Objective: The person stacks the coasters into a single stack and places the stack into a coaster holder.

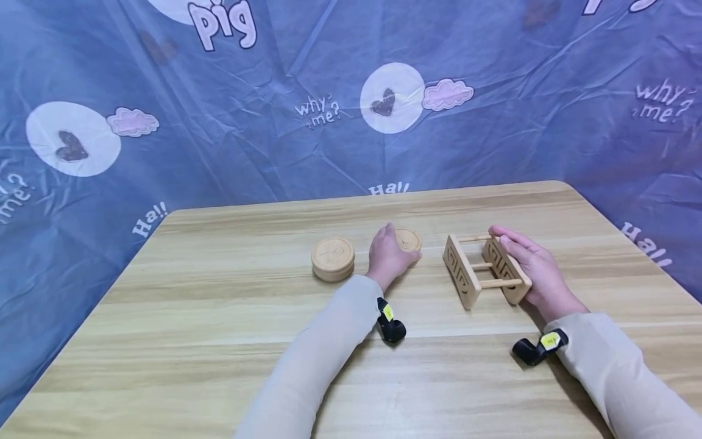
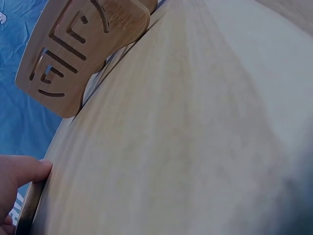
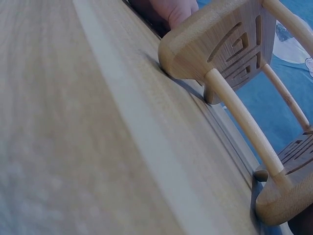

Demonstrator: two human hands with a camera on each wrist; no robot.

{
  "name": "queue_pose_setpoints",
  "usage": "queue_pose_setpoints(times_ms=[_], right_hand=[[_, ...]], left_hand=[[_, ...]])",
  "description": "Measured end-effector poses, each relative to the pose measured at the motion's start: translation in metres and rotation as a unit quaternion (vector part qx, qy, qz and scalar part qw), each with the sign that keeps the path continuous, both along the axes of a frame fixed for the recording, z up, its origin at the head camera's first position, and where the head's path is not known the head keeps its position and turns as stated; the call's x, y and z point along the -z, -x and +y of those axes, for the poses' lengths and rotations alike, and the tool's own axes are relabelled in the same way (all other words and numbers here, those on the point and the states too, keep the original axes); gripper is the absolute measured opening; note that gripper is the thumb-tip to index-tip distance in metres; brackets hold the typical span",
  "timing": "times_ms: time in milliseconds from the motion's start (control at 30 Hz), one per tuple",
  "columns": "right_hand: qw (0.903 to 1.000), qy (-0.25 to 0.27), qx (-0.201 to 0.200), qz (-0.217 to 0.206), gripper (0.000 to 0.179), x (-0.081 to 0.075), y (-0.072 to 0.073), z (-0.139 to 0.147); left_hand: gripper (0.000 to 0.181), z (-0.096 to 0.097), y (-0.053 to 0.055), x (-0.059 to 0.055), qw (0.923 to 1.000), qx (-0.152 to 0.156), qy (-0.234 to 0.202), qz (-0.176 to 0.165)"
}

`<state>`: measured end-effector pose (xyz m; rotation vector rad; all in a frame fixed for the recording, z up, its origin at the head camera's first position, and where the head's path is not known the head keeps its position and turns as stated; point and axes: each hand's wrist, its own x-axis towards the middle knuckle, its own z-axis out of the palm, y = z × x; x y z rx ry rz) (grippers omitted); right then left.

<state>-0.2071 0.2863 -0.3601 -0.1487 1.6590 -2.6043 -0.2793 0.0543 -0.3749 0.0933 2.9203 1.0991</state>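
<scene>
Well, I have the left hand curled round a disc, far centre, and the right hand gripping the rack by its right side. Brushing left could topple the stack.

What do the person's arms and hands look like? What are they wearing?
The left sleeve and right sleeve are long, plain and pale beige. The left hand and right hand wear no gloves. At each wrist is a curved black gadget, the left one and right one, each with a yellow label.
</scene>
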Motion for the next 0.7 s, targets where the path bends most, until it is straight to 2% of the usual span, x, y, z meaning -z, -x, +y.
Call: queue_pose_setpoints(times_ms=[167,433,700], right_hand=[[0.9999,-0.003,0.011,0.006,0.026,0.0001,0.0019,-0.0008],[0.9999,0.006,0.008,0.011,0.027,0.0013,0.0013,-0.0007],[0.9998,0.005,0.014,0.012,0.027,0.0025,0.0017,-0.001]], left_hand=[[0.096,-0.0018,0.0023,-0.0012,0.9999,0.002,-0.016,-0.002],[0.095,-0.0061,0.0041,-0.0013,0.9975,0.007,-0.07,-0.012],[0.095,-0.0083,0.0031,-0.0017,0.9958,0.001,-0.09,-0.012]])
